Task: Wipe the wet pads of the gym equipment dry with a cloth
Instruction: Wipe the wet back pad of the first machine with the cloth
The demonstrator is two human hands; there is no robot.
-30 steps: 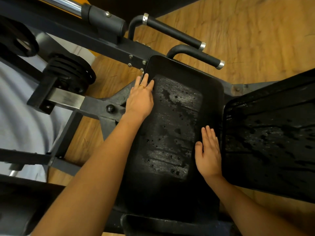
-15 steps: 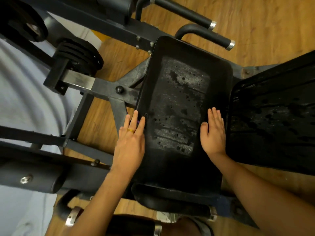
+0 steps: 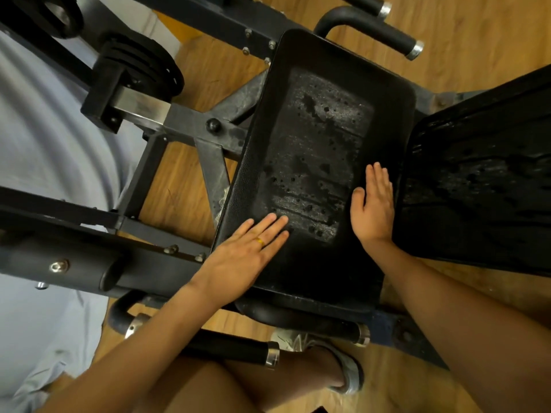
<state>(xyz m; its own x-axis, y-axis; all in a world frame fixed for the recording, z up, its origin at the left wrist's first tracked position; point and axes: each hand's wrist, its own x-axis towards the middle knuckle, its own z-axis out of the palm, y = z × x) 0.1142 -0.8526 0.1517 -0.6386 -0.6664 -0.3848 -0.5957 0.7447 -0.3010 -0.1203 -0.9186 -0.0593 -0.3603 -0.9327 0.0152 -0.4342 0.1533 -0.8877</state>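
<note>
Water beads over the black seat pad (image 3: 316, 150), which carries no readable lettering. Left hand (image 3: 241, 260) lies flat on its near left corner, fingers straight; right hand (image 3: 372, 208) lies flat along its right edge, beside the wet back pad (image 3: 483, 180).

Seat pad (image 3: 316, 150), black, wet-streaked; left hand (image 3: 241, 257) and right hand (image 3: 372, 207) flat on it; second pad (image 3: 483, 186) beside; wood floor (image 3: 465, 34).
</note>
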